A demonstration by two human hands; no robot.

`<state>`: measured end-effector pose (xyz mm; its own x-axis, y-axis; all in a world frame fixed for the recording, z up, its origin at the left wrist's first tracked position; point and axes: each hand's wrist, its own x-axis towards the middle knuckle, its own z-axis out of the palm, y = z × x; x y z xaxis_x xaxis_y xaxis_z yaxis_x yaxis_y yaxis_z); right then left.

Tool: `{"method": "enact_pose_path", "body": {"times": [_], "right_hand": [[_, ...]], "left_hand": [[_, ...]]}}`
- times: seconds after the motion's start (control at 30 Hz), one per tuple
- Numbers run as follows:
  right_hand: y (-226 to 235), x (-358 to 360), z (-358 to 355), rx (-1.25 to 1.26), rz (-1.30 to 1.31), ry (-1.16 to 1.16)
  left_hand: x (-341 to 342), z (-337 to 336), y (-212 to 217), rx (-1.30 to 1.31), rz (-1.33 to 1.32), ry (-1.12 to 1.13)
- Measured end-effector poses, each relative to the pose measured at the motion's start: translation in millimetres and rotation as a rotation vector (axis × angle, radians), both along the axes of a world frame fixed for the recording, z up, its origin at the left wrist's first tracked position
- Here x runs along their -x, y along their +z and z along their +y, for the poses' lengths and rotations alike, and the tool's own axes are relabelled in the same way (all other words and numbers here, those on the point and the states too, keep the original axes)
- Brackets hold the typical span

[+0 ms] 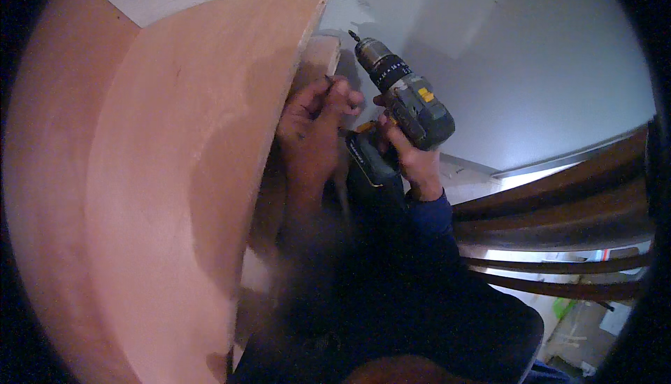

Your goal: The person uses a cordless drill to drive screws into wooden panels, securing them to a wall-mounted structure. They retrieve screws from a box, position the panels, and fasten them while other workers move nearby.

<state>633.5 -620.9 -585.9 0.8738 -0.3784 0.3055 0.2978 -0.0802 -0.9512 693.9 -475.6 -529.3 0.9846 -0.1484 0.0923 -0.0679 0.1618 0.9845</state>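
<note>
Closest to camera: dark blue sleeves rising from the lower edge, both forearms lifted toward the work.

Left hand (311, 129): curled shut against the edge of a large plywood panel (168, 188), fingertips pinching a small dark thing, probably a screw (327, 78), though it is too small to be sure. It sits at the panel's edge, just beside a narrower wooden piece (320, 59) set behind the panel.

Right hand (412, 157): wrapped around the grip of a cordless drill (402, 97), grey-green body with yellow accents, dark battery pack at the foot. The chuck (374, 54) points up and to the left, the bit tip near the wooden piece but apart from it and from the pinched fastener. Whether the trigger is pressed cannot be told.

Progress, as a judgement: the panel stands in position against the wall, so placing looks done. No driven fastener heads show on the visible face or edge. The bit is not on the screw, so driving at this spot looks not yet begun; the fastening seems mostly left.

Farther off: pale grey wall (545, 69) behind the drill, with a ragged white patch at the panel's top corner. Dark wooden handrails (559, 209) curve across the right side. Below them, blurred clutter on a floor, not identifiable.
</note>
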Motion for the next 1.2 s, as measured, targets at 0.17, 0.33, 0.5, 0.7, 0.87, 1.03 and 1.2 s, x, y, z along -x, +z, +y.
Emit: {"method": "enact_pose_path", "body": {"times": [0.17,0.33,0.5,0.7,0.87,1.03,1.2], "right_hand": [[54.4,38.8,14.2,-0.219,0.009,0.161],[72.7,44.1,12.9,-0.294,-0.026,0.232],[33.1,19.4,4.0,-0.243,-0.051,0.216],[18.2,1.1,0.8,0.047,-0.177,0.147],[13.8,4.8,3.9,-0.192,-0.147,0.179],[10.2,0.2,-2.3,0.134,-0.279,0.054],[19.5,6.5,0.9,-0.109,-0.165,0.157]], "left_hand": [[-12.3,17.3,32.3,0.190,-0.043,-0.023],[-47.5,3.2,21.8,0.105,-0.276,-0.249],[-102.4,-25.1,-11.6,0.530,0.129,-0.332],[-138.3,-19.9,-5.1,0.689,0.232,-0.460],[-140.3,0.6,7.9,0.598,0.082,-0.408],[-138.5,6.2,12.4,0.560,0.034,-0.269],[-129.3,9.2,15.1,0.456,0.012,-0.252]]}}
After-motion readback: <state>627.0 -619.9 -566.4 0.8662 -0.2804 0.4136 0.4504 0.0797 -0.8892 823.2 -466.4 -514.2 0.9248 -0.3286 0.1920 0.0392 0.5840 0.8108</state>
